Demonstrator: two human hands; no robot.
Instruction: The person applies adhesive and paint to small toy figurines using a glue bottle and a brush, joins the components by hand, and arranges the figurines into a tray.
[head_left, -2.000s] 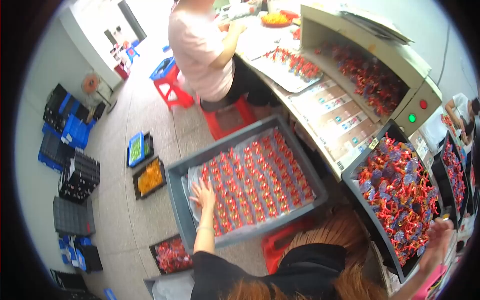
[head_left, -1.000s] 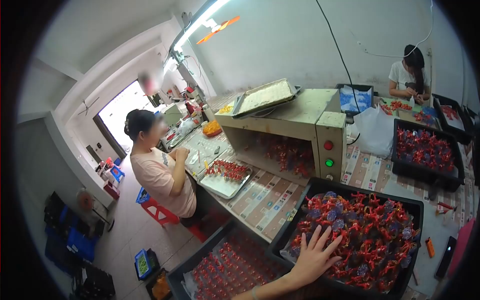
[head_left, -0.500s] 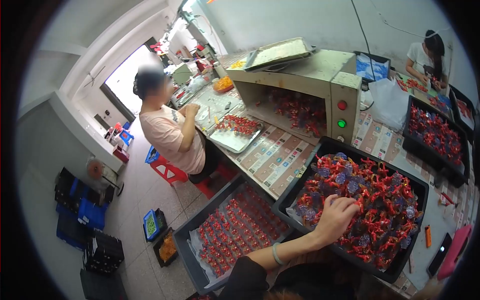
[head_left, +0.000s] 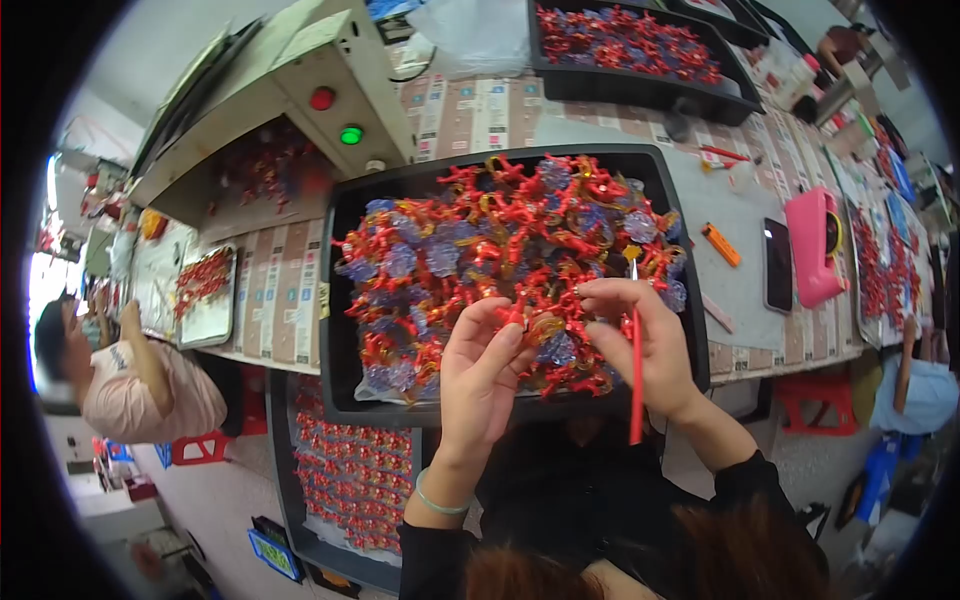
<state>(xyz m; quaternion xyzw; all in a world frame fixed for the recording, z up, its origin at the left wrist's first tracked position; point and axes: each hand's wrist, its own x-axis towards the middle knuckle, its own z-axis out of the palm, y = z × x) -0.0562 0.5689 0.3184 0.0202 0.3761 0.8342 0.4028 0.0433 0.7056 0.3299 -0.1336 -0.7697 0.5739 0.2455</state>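
My left hand (head_left: 478,370) is closed in a pinch on a small red plastic figure (head_left: 516,312), held above the heap. In my right hand (head_left: 655,350) is a slim red-handled brush (head_left: 637,375), its handle hanging down past the palm and its metal collar pointing up. My right fingertips are close to the left ones, with a small gap between. Below both hands lies a black tray (head_left: 335,385) heaped with red figures with purple and amber clear parts (head_left: 440,255).
A second tray (head_left: 285,470) with rows of figures sits lower left. Left stands a metal oven-like box (head_left: 290,75) with a green lamp. On the table are an orange lighter-like object (head_left: 720,245), a phone (head_left: 777,265) and a pink object (head_left: 815,245). Co-workers sit on both sides.
My view has swung right and down to the tray. My left hand has come from reaching into the heap to holding a figure above it. My right hand with the brush is now in view.
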